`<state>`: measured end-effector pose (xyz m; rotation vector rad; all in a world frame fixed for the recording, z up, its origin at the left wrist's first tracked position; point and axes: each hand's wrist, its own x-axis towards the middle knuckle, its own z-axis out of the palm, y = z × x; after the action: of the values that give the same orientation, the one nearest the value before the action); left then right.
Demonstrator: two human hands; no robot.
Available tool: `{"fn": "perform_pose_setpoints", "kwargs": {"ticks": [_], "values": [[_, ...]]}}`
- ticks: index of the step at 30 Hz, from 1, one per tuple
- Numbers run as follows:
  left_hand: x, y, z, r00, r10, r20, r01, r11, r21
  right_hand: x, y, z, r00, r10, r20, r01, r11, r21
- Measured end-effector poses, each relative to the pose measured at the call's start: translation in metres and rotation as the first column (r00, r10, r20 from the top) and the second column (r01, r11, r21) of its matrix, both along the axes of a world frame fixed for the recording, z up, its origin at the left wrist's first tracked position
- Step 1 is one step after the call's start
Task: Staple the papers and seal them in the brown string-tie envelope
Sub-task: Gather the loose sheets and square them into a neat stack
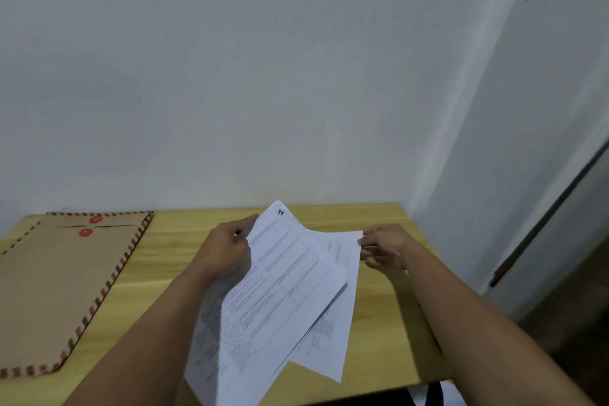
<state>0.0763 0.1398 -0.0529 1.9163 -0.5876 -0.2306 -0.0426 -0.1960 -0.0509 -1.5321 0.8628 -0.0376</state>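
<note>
Step in hand: gathering sheets. Left hand (227, 249) grips the numbered papers (283, 287); right hand (384, 247) fingers pinch a lower sheet's corner. Next, likely: square edges for stapling; envelope (62, 287) untouched on the surface (379, 339).

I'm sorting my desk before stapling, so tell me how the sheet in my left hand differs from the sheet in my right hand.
The top sheet, gripped by the left hand, shows a printed table and a handwritten 1 at its corner; the lower sheet, pinched by the right hand, is mostly covered and shows only small print. The top sheet is skewed across the lower sheet. Both are white printed paper held over the wooden table.
</note>
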Motion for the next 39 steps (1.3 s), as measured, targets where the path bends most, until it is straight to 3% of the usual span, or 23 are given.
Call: {"fn": "perform_pose_setpoints", "kwargs": {"ticks": [5, 11, 17, 22, 26, 29, 35, 39], "values": [[-0.006, 0.002, 0.013, 1.000, 0.001, -0.015, -0.001, 0.999, -0.032, 0.010, 0.007, -0.009, 0.999, -0.009, 0.042, 0.007, 0.999, 0.048], [-0.011, 0.007, 0.018, 1.000, 0.015, -0.003, -0.015, 0.999, -0.033, 0.013, 0.016, -0.009, 0.999, 0.036, -0.009, -0.036, 0.992, -0.122], [-0.020, 0.010, 0.014, 0.999, 0.014, -0.037, -0.015, 0.999, -0.030, 0.018, 0.028, -0.009, 1.000, -0.029, 0.011, 0.029, 1.000, 0.007], [-0.026, 0.012, 0.008, 0.998, 0.004, -0.056, -0.005, 1.000, -0.017, 0.044, 0.029, -0.010, 0.974, 0.228, -0.017, -0.226, 0.946, -0.234], [-0.023, 0.013, 0.010, 0.998, 0.013, -0.056, -0.014, 1.000, -0.019, 0.065, 0.033, -0.001, 0.829, 0.497, -0.256, -0.560, 0.740, -0.373], [-0.018, 0.013, 0.007, 0.998, 0.024, -0.049, -0.024, 1.000, -0.005, 0.069, 0.030, 0.002, 0.795, 0.519, -0.316, -0.607, 0.675, -0.420], [-0.016, 0.010, 0.005, 0.998, 0.040, -0.046, -0.039, 0.999, 0.028, 0.057, 0.006, -0.003, 0.933, 0.339, -0.123, -0.351, 0.776, -0.524], [-0.021, 0.005, 0.012, 0.998, 0.039, -0.041, -0.038, 0.999, 0.033, 0.030, -0.012, -0.003, 0.933, 0.315, -0.173, -0.359, 0.844, -0.398]]}}
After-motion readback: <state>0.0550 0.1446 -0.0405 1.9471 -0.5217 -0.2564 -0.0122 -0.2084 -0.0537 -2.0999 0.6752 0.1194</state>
